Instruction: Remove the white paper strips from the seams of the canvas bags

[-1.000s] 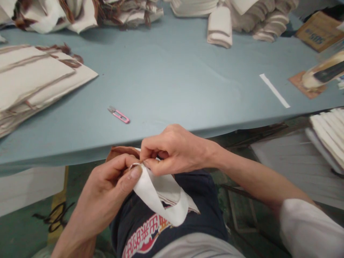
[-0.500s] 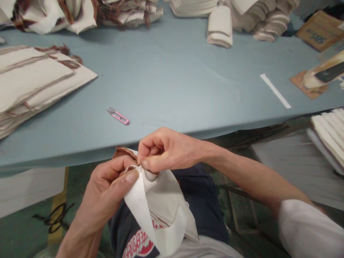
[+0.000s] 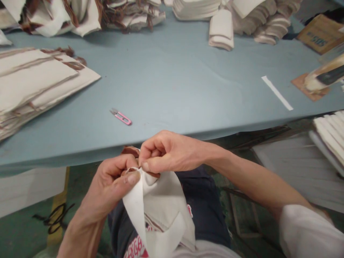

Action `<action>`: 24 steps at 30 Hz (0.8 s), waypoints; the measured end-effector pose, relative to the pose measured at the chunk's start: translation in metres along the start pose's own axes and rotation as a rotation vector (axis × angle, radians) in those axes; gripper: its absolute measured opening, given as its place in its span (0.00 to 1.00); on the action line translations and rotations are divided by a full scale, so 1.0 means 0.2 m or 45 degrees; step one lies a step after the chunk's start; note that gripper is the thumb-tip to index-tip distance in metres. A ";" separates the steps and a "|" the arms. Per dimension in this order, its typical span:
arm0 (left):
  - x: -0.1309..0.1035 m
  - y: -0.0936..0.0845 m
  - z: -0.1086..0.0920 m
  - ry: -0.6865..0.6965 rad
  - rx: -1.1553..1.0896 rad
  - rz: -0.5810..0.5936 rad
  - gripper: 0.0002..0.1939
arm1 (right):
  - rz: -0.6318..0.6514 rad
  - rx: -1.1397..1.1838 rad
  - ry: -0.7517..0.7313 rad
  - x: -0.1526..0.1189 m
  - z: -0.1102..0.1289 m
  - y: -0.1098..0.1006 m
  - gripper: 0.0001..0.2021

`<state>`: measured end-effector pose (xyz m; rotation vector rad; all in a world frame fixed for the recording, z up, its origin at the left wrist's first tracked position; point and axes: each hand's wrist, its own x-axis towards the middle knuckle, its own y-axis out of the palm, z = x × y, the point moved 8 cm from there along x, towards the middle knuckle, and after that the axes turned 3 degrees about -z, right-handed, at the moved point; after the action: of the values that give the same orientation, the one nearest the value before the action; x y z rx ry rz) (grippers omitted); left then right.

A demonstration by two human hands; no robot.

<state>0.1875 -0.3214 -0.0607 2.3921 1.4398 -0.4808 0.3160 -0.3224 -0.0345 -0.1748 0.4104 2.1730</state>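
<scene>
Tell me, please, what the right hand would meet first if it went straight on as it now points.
Beyond the pale cloth at its fingertips, the right hand would probably meet the left hand first, though depth is unclear.

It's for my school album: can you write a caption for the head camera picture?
Left hand pinches white cloth, right hand at its edge, beside a blue table with pink snips.

Pinched edge: hidden by fingers (image 3: 132, 177) | left cloth stack (image 3: 37, 80): cut off
</scene>
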 end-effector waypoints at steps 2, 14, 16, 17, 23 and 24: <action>0.02 0.00 -0.02 0.119 0.021 0.032 0.29 | -0.080 -0.146 -0.054 -0.01 0.03 -0.01 0.02; 0.01 0.00 -0.21 0.440 0.499 -0.038 0.15 | -0.333 -0.230 -0.238 -0.03 0.09 -0.05 0.09; -0.01 0.02 -0.24 0.450 0.557 0.060 0.15 | -0.296 -0.293 -0.209 -0.03 0.11 -0.04 0.10; -0.03 0.02 -0.25 0.459 0.582 0.096 0.15 | -0.287 -0.368 -0.209 -0.04 0.13 -0.04 0.10; -0.06 0.05 -0.28 0.673 0.790 0.063 0.11 | -0.290 -0.928 -0.146 -0.07 0.16 -0.02 0.05; -0.07 0.05 -0.28 0.701 0.812 0.041 0.10 | -0.289 -0.966 -0.139 -0.07 0.16 -0.01 0.03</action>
<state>0.1979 -0.3129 -0.0038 3.2436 1.6354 -0.3125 0.3265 -0.3200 -0.0018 -0.4888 -0.4925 2.0004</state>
